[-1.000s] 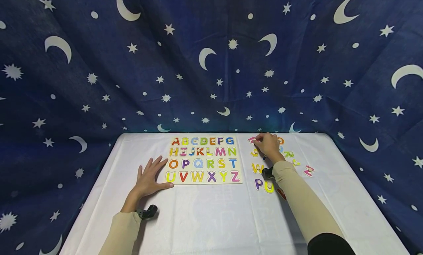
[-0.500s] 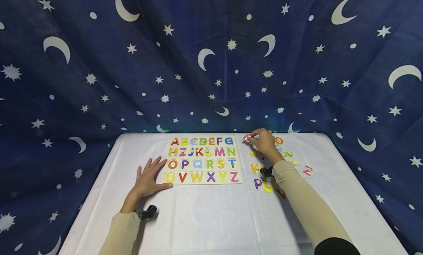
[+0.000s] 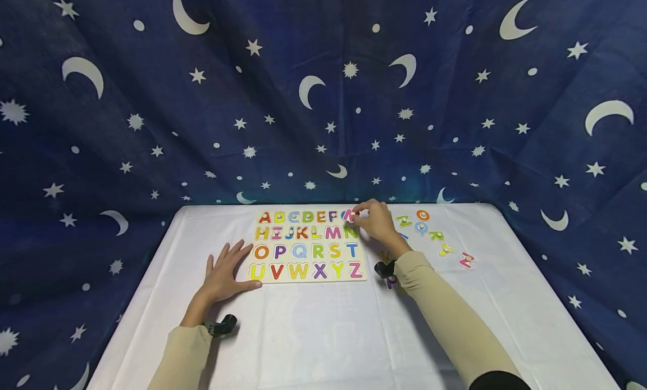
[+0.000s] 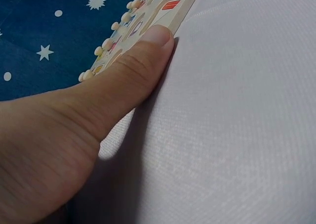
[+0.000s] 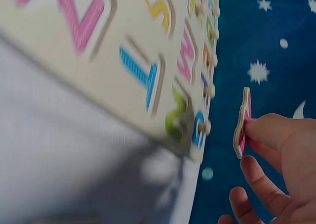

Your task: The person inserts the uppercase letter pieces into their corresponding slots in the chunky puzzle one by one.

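Pink letter (image 5: pixel 242 122) is pinched in my right grip (image 3: pixel 376 221) by the board's (image 5: pixel 98 80) far right; my wide left grip (image 3: pixel 224 275) touches the board's left, maybe to stop sliding.

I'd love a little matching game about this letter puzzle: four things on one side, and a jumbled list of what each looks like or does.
Things:
1. Right hand
2. Letter board
3. Left hand
4. Loose Y

Descriptions:
A. Fingers spread, touching the board
B. Yellow, lying on the white table
C. Pinching a pink letter piece
D. Cream, with four rows of letters

Pairs: 1-C, 2-D, 3-A, 4-B
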The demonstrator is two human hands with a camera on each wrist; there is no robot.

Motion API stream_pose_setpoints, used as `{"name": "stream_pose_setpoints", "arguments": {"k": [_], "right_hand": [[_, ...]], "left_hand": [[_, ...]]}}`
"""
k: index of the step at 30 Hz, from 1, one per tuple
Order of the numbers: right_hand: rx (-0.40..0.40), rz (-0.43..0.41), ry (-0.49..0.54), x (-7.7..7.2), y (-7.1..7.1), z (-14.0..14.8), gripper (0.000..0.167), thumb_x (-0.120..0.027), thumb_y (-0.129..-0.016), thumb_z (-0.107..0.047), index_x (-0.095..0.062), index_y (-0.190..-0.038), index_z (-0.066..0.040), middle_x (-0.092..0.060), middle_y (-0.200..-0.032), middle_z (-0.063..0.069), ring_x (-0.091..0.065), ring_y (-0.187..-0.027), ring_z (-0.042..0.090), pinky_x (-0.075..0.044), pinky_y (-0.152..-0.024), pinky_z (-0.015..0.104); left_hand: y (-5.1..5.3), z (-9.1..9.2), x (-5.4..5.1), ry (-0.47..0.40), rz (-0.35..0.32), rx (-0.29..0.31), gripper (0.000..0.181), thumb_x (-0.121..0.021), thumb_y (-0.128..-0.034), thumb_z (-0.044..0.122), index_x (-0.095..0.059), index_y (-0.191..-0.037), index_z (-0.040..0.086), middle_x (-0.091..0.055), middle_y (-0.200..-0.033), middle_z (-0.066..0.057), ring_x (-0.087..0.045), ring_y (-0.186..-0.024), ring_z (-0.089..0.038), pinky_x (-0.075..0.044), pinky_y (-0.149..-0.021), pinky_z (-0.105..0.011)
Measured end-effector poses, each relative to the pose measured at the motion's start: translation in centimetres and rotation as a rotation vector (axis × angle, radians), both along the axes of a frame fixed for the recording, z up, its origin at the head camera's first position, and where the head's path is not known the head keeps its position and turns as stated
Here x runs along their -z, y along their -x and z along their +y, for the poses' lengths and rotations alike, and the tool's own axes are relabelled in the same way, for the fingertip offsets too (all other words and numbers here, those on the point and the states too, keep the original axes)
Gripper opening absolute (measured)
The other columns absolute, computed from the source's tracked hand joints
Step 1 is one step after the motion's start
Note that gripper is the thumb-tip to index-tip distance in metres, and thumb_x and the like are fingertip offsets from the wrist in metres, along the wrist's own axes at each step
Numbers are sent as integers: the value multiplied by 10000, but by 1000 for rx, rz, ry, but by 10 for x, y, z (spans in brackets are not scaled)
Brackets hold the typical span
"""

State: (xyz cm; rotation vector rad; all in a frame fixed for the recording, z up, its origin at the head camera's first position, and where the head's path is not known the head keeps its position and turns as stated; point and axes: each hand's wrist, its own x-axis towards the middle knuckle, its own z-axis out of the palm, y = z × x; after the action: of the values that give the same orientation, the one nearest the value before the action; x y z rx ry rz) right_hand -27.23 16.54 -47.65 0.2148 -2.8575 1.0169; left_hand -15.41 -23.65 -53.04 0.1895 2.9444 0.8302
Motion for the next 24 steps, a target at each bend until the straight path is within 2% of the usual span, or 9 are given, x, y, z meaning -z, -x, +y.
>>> {"name": "stream_pose_setpoints", "arguments": {"k": [7,15,24], "right_hand": [[-53,-17,-3,8,-5,-30,164,-767,-894,-197,-818,-1028,-117,-681,-1244,108,-510,-1247,377,-366,-1081,574],[-76,-1,-36,21,-9,-47,160,-773,-859,-165,-823,-1010,-148,-686,-1218,72,-535,-1096,312,-425,-968,522],[-77,-8,-82,30,-12,-49,151,-778,-866,-178,-824,-1009,-161,-695,-1146,57,-543,-1086,325,-444,-936,525]], "left_hand": [[-1,-1,1,-3,8,-4,1084,-905,-688,547,-421,-1568,140,-253,-1671,-195,-52,-1547,-481,98,-1179,-726],[0,-2,2,-6,14,3,1087,-903,-686,563,-423,-1568,146,-262,-1670,-190,-60,-1547,-479,96,-1182,-722],[-1,-1,3,-7,15,2,1082,-903,-685,564,-428,-1565,151,-268,-1669,-189,-61,-1547,-477,94,-1180,-727]]}}
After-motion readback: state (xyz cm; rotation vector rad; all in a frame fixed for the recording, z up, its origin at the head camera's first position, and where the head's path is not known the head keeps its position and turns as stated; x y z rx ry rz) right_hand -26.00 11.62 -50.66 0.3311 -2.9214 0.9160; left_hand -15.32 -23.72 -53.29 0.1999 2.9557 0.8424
